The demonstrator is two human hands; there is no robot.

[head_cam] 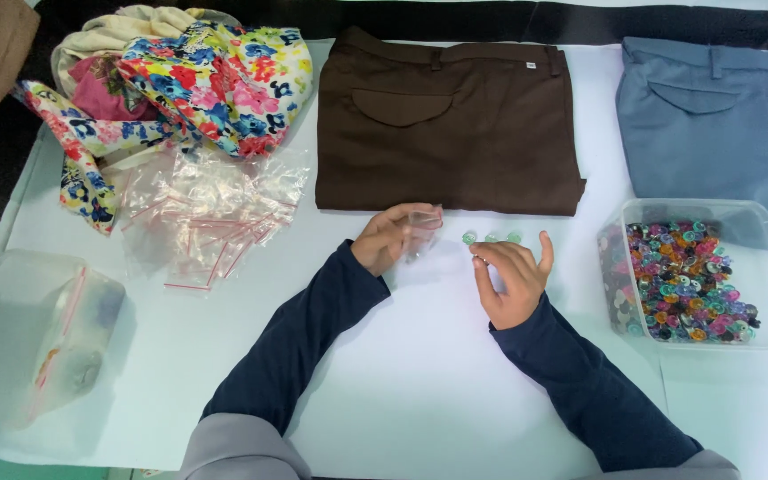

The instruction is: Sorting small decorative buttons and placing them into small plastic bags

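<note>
Left hand [384,240] grips a small clear zip bag [422,233], upright, long axis vertical, mouth toward the brown trousers [446,124]. Right hand [513,280] pinches beside 3 green buttons [491,238] on the white surface [402,373]. Clear button tub [700,276] right.

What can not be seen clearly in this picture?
- Head view: whether the small clear bag in the left hand holds anything; too small, fingers cover it.
- What the right hand pinches; its fingers hide it, beside the green buttons.
- The blue trousers: cut off by the right edge.
- What lies in the left tub: its cloudy wall blurs it.
</note>
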